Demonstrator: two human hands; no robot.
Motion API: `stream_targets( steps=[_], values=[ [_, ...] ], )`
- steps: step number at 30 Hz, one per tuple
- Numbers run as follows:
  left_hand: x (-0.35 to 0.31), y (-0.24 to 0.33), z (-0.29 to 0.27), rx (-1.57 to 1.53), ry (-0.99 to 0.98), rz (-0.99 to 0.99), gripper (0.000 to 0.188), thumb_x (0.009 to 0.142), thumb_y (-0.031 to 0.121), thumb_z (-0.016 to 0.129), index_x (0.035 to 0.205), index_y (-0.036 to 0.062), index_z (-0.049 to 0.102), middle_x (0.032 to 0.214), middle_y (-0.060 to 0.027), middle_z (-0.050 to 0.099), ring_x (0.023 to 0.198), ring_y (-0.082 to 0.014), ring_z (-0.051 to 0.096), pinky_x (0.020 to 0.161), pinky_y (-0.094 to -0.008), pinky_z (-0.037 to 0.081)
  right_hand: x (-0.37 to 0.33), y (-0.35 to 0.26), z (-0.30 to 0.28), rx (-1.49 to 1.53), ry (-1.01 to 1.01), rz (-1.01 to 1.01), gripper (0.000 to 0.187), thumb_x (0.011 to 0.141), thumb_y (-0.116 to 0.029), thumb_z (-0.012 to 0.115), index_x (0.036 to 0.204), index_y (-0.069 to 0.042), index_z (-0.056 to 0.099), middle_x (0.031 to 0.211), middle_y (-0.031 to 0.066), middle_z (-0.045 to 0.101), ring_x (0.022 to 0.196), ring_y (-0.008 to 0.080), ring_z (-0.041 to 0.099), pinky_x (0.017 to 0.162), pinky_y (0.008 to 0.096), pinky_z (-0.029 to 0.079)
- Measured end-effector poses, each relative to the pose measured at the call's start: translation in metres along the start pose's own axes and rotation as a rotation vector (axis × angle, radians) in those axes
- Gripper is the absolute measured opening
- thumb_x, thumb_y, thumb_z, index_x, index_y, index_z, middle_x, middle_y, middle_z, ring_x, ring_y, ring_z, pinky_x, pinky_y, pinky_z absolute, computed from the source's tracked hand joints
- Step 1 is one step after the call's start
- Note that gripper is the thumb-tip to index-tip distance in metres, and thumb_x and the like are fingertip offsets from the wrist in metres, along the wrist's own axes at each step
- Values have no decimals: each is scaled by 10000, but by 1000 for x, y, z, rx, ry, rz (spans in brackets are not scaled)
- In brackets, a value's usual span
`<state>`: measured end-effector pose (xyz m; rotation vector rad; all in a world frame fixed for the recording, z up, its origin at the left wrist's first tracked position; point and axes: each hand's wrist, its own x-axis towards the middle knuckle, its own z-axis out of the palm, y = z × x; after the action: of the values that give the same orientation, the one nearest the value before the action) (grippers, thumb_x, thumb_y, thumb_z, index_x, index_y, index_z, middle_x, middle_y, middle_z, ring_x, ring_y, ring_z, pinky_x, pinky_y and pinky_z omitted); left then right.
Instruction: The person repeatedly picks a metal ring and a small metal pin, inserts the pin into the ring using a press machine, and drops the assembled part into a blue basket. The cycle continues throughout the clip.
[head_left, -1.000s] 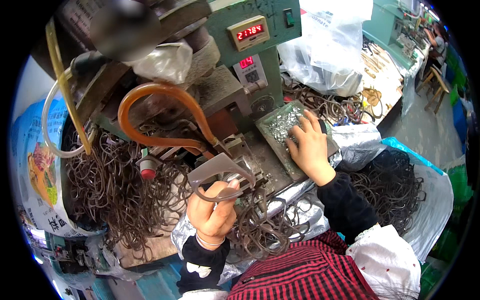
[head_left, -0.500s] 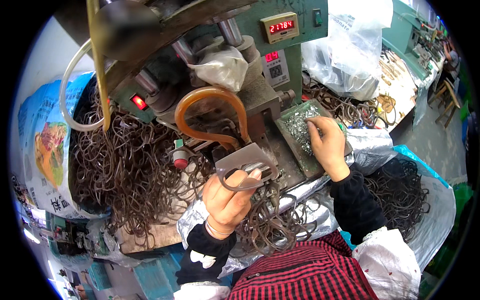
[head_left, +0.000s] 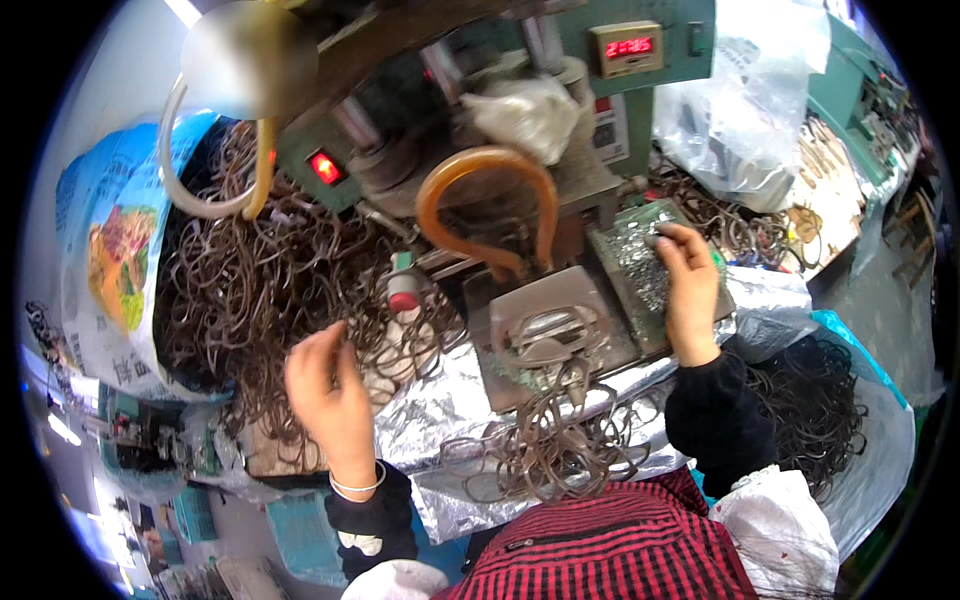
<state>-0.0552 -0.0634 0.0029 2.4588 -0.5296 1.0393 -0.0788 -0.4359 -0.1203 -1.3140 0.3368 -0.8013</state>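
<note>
My left hand [head_left: 335, 400] is off to the left with its thumb and fingers apart, holding nothing I can see. It is beside a heap of dark brown curved strips [head_left: 270, 270]. A brown curved strip [head_left: 550, 345] lies at the front of the metal plate [head_left: 540, 305] under the press. My right hand [head_left: 692, 300] bends over the green tray [head_left: 652, 337] at the right of the press, its thumb and fingertips pinched together at the small shiny metal pieces [head_left: 640, 262]. Whatever may be between those fingertips is too small to make out.
An orange tube [head_left: 430, 205] arches over the plate, beside a red push button [head_left: 403, 300]. More strips [head_left: 565, 445] lie on silver foil [head_left: 425, 400] before me. A bag of dark strips [head_left: 810, 400] is on the right, a printed sack [head_left: 120, 260] on the left.
My left hand has let go of the brown strip at the press and moved left to the heap. My right hand remains at the tray. The view has shifted slightly.
</note>
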Motion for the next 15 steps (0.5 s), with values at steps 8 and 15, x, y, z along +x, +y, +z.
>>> stream_targets(
  steps=[8,15],
  values=[
    [-57,-77,103,-50,-690,-447,468,746,290,779,1051,-42,654,773,-219,685,747,-363,697,663,-422,525,-41,-42,-23,-578,-24,-437,125,822,8,674,943,-17,692,900,111,681,891,273,651,818,342,487],
    [-34,-78,81,-159,-764,-491,262,843,212,690,965,-16,730,613,-145,646,582,-229,662,560,-356,473,-55,-81,-24,-539,-194,-418,160,771,38,690,908,-30,736,860,112,696,846,270,655,789,361,498]
  ],
)
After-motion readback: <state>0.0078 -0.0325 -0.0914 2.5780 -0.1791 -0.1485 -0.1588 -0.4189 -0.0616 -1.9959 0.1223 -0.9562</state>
